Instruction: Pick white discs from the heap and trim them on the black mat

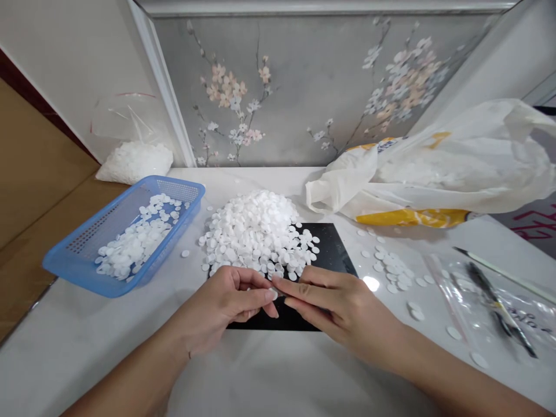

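A large heap of small white discs (256, 226) lies on a black mat (332, 249) at the middle of the table. At the heap's near edge, my left hand (234, 298) pinches a white disc (273, 294) between thumb and index finger. My right hand (330, 298) meets it from the right, fingertips pressed together at the same disc; whether they hold anything else is too small to tell.
At left, a blue basket (169, 246) holds more discs, with a clear bag of white pieces (136, 162) behind. A white plastic bag (425, 179) lies back right. Loose discs (393, 269), a clear pouch (469, 301) and a black pen (499, 307) are at right.
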`<action>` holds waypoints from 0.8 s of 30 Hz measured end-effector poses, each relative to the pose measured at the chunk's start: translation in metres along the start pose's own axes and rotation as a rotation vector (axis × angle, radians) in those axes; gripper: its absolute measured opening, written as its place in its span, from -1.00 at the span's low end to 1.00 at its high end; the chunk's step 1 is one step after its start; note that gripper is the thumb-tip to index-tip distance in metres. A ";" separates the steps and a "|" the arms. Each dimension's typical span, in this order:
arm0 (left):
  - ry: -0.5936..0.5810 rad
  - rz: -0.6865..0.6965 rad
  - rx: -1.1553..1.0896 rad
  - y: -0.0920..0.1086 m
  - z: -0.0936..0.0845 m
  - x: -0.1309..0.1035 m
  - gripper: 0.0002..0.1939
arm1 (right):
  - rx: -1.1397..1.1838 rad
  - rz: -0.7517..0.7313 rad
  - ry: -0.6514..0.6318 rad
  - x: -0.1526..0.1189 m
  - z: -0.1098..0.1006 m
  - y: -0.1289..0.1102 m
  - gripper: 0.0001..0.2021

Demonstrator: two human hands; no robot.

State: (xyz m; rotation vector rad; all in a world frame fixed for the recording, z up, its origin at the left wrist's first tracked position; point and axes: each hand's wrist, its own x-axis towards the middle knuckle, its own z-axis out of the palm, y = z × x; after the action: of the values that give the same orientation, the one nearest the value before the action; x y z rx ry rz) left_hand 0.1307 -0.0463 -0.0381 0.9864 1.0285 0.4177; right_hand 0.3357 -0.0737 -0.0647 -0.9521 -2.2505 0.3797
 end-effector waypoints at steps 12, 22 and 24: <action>0.002 -0.002 0.029 -0.002 -0.001 0.002 -0.81 | 0.020 0.083 0.032 0.000 0.000 0.002 -0.69; 0.168 0.159 -0.056 -0.004 -0.007 0.009 -0.76 | 0.207 0.056 -0.176 0.005 -0.012 -0.006 -0.66; 0.255 0.218 -0.057 -0.005 -0.010 0.012 -0.80 | 0.240 0.023 -0.386 0.006 -0.015 -0.012 -0.65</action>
State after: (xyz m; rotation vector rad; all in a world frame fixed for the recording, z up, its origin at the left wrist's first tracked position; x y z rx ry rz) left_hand 0.1279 -0.0357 -0.0503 1.0152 1.1341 0.7646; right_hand 0.3365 -0.0777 -0.0446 -0.8332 -2.4608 0.8874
